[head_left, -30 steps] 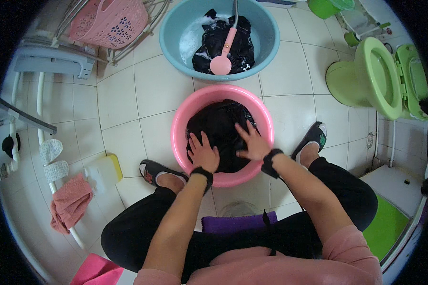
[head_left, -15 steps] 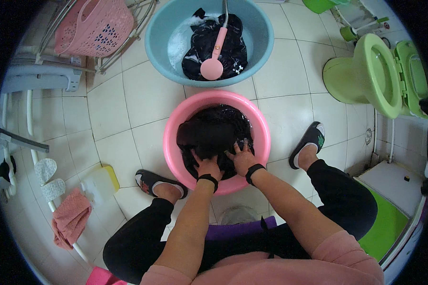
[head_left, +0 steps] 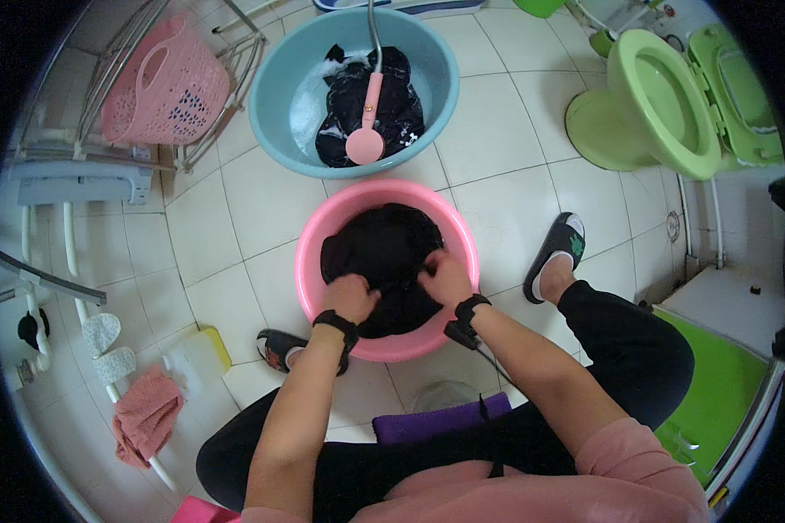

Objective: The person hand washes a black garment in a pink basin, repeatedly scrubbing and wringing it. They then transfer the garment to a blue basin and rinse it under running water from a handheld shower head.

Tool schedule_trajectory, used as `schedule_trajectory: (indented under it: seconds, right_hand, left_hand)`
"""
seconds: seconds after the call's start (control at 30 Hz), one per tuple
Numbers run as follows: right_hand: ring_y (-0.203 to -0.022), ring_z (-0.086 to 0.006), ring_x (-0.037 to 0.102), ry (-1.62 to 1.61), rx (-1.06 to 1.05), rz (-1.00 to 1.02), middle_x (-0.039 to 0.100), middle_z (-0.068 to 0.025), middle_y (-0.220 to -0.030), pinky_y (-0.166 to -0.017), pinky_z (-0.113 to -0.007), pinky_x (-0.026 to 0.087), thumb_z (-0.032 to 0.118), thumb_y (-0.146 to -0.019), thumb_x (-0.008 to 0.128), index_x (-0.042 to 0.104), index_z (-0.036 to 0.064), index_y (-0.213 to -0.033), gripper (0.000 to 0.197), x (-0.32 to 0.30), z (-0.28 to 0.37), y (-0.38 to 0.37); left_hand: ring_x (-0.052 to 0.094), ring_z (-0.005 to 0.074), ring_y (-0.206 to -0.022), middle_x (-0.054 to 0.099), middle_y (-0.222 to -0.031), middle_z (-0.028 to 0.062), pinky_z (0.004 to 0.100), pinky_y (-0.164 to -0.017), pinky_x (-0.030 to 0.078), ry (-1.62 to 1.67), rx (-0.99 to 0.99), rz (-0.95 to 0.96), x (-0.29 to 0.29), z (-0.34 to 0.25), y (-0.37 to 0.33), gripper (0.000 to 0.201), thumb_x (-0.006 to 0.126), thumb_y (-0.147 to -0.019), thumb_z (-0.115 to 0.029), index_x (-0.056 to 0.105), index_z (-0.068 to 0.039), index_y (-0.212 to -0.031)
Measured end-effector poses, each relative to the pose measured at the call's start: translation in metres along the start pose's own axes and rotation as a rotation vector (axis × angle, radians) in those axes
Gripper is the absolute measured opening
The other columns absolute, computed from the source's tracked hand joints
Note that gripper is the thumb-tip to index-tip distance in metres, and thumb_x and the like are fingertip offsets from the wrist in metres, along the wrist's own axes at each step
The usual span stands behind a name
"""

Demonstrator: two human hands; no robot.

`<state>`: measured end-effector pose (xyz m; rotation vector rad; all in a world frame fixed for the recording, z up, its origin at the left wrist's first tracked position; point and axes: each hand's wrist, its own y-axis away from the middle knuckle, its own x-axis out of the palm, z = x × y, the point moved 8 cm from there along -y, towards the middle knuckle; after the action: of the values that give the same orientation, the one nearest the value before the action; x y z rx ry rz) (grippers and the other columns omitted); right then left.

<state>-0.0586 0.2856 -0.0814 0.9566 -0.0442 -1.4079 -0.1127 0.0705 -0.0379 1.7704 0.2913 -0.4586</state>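
Between my feet stands a pink basin holding wet black clothing. My left hand is closed on the cloth at the basin's left side, knuckles up. On the right side my right hand also grips the black clothing, its fingers curled inward and partly sunk in the folds. Both wrists wear black bands. Beyond the pink basin is a larger blue basin with black clothes and suds; a pink shower head on a metal hose rests on them.
A green toilet stands at the right, lid raised. At the left are a pink laundry basket on a metal rack, a reddish towel over a white pipe, and a white jug with a yellow edge. A purple mat-like piece lies before me.
My hands have gone from spread fingers pressing on the cloth to curled fingers gripping it. The left hand has moved left and the wrists have lifted. The whole view has shifted slightly.
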Motion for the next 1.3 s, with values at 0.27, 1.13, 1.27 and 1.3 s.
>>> schedule_trajectory:
  seconds: [0.27, 1.13, 1.27, 1.3]
  right_hand:
    - [-0.124, -0.0426, 0.061, -0.062, -0.077, -0.368, 0.064, -0.0277, -0.131, -0.108, -0.048, 0.049, 0.026, -0.076, 0.087, 0.052, -0.003, -0.139, 0.078, -0.018, 0.036, -0.05]
    - [-0.064, -0.0197, 0.063, -1.18, -0.31, 0.42, 0.064, -0.0104, -0.086, -0.058, -0.03, 0.055, 0.015, -0.094, 0.062, 0.057, -0.0021, -0.096, 0.018, -0.234, 0.277, 0.173]
    - [-0.066, -0.0184, 0.064, -1.233, -0.269, 0.35, 0.065, -0.0113, -0.092, -0.061, -0.028, 0.058, 0.012, -0.094, 0.062, 0.059, -0.0004, -0.1, 0.014, -0.263, 0.252, 0.138]
    - [-0.065, -0.0195, 0.063, -1.249, -0.237, 0.343, 0.065, -0.0116, -0.096, -0.061, -0.028, 0.059, 0.011, -0.092, 0.063, 0.059, -0.0005, -0.102, 0.015, -0.263, 0.245, 0.13]
  left_hand:
    - [0.045, 0.0452, -0.142, 0.047, -0.153, 0.0262, 0.0559, -0.117, 0.036, 0.142, 0.183, -0.41, -0.005, -0.003, -0.011, 0.11, 0.086, -0.076, -0.03, 0.024, -0.01, -0.164]
    - [0.065, 0.0248, -0.114, 0.07, -0.123, 0.0093, 0.0378, -0.103, 0.049, 0.991, 0.62, -0.618, -0.057, -0.065, 0.103, 0.051, 0.075, -0.083, -0.003, 0.062, 0.001, -0.132]
    - [0.07, 0.0203, -0.094, 0.074, -0.103, 0.008, 0.0377, -0.087, 0.056, 1.211, 0.331, -0.644, -0.083, -0.015, 0.146, 0.037, 0.07, -0.081, -0.006, 0.068, 0.003, -0.117]
    - [0.07, 0.0208, -0.093, 0.074, -0.101, 0.0079, 0.0384, -0.086, 0.057, 1.28, 0.282, -0.638, -0.089, -0.003, 0.162, 0.034, 0.07, -0.081, -0.007, 0.069, 0.002, -0.114]
